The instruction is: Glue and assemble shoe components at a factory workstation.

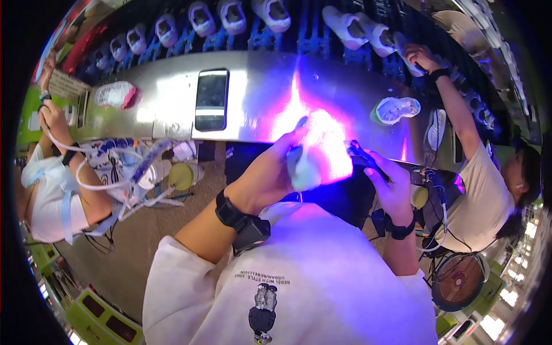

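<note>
My left hand (277,164) is closed around a pale shoe (306,173), held in front of my chest near the bench edge. A violet-white glare washes out most of the shoe's upper part. On its right, my right hand (392,177) grips a slim dark torch-like tool (361,153), its tip at the edge of the glare. Whether the tip touches the shoe is hidden by the brightness. Both wrists carry black bands with small boxes.
A metal bench (253,98) holds a phone (211,100), a pink-marked shoe piece (115,95) and a pale shoe (397,109). Behind it, several shoes (201,19) line a blue-slatted conveyor (310,43). Co-workers flank me; the right one's hand (422,57) touches a conveyor shoe. A fan (458,282) stands behind right.
</note>
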Available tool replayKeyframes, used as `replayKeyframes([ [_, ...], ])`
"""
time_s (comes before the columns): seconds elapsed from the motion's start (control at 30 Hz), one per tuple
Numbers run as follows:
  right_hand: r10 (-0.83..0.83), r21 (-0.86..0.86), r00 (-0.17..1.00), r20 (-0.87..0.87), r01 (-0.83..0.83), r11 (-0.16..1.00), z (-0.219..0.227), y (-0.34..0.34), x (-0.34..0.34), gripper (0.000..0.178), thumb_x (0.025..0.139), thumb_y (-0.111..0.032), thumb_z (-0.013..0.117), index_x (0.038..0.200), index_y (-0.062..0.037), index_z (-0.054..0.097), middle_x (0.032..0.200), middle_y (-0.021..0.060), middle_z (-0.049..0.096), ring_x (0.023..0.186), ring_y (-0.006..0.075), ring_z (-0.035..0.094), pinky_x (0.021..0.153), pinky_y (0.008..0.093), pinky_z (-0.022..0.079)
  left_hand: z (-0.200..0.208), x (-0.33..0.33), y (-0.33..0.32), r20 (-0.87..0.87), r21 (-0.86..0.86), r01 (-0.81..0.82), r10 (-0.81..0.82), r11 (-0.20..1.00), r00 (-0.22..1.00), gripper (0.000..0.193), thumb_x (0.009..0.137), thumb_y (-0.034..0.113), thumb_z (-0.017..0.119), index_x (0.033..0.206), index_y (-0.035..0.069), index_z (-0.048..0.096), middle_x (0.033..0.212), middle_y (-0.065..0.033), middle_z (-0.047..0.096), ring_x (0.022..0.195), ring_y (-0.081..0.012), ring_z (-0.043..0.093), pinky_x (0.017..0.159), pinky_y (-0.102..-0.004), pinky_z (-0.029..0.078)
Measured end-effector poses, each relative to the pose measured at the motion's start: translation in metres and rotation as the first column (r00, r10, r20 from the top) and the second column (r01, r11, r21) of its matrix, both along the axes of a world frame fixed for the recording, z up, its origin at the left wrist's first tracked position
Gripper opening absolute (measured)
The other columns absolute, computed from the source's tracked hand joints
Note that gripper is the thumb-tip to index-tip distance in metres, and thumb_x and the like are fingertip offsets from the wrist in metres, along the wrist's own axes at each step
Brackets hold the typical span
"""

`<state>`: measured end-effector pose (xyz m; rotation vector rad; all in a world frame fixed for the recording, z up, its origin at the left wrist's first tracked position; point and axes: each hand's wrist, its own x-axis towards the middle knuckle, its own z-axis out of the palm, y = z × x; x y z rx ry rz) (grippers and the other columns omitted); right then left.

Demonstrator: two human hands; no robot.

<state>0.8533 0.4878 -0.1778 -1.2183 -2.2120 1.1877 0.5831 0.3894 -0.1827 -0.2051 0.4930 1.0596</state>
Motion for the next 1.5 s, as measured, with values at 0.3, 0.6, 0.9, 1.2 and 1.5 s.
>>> replayKeyframes([
  [0.3, -0.029, 0.095, 0.979, -0.201, 0.049, 0.994, 0.071, 0.033, -0.03, 0.038, 0.091, -0.013, 0.075, 0.127, -0.0015, 0.069, 0.097, 0.0147, 0.076, 0.087, 0.0175, 0.072, 0.08, 0.0312, 0.054, 0.028, -0.02, 0.012, -0.797, 0.326, 0.216, 0.145, 0.92, 0.587, 0.078, 0.077, 0.017, 0.086, 0.144, -0.003, 0.053, 0.126, -0.007, 0.066, 0.114, -0.0174, 0.063, 0.104, -0.0346, 0.047],
  [0.6, -0.04, -0.002, 0.983, -0.177, 0.04, 0.999, 0.091, 0.042, -0.013, 0.039, 0.089, -0.009, 0.075, 0.127, -0.0001, 0.069, 0.104, 0.0148, 0.076, 0.094, 0.0187, 0.072, 0.085, 0.0312, 0.054, 0.025, 0.005, 0.018, -0.83, 0.372, 0.315, 0.161, 0.873, 0.534, 0.087, 0.075, 0.015, 0.09, 0.147, -0.007, 0.047, 0.138, -0.0103, 0.06, 0.125, -0.0169, 0.057, 0.108, -0.0361, 0.045],
  [0.9, -0.117, 0.039, 0.965, -0.233, 0.129, 0.991, 0.047, 0.025, 0.013, 0.041, 0.083, -0.003, 0.077, 0.123, -0.0038, 0.071, 0.103, 0.0143, 0.075, 0.09, 0.0259, 0.072, 0.084, 0.0343, 0.054, 0.021, 0.027, 0.035, -0.883, 0.287, 0.367, 0.096, 0.885, 0.459, 0.081, 0.079, 0.022, 0.086, 0.146, -0.006, 0.049, 0.135, -0.0101, 0.062, 0.126, -0.0176, 0.056, 0.109, -0.036, 0.043],
  [1.2, -0.133, -0.051, 0.979, -0.155, 0.126, 0.991, -0.028, 0.044, 0.062, 0.04, 0.084, -0.005, 0.076, 0.123, -0.0003, 0.069, 0.104, 0.0152, 0.075, 0.1, 0.0253, 0.071, 0.091, 0.0358, 0.053, -0.027, 0.013, 0.082, -0.899, 0.087, 0.203, -0.011, 0.975, 0.438, 0.039, 0.099, 0.026, 0.064, 0.125, -0.002, 0.061, 0.092, -0.0046, 0.069, 0.08, -0.0105, 0.066, 0.072, -0.0257, 0.053],
  [1.5, -0.626, -0.67, 0.69, -0.363, 0.274, 0.69, -0.114, 0.085, 0.098, 0.038, 0.096, -0.005, 0.063, 0.133, 0.0008, 0.058, 0.078, -0.0023, 0.058, 0.06, 0.0025, 0.049, 0.053, 0.0204, 0.039, -0.069, -0.082, 0.304, -0.682, -0.37, 0.331, -0.012, 0.868, -0.731, 0.064, 0.087, 0.058, 0.063, 0.106, -0.003, 0.072, 0.105, -0.0288, 0.072, 0.101, -0.0439, 0.07, 0.086, -0.047, 0.056],
])
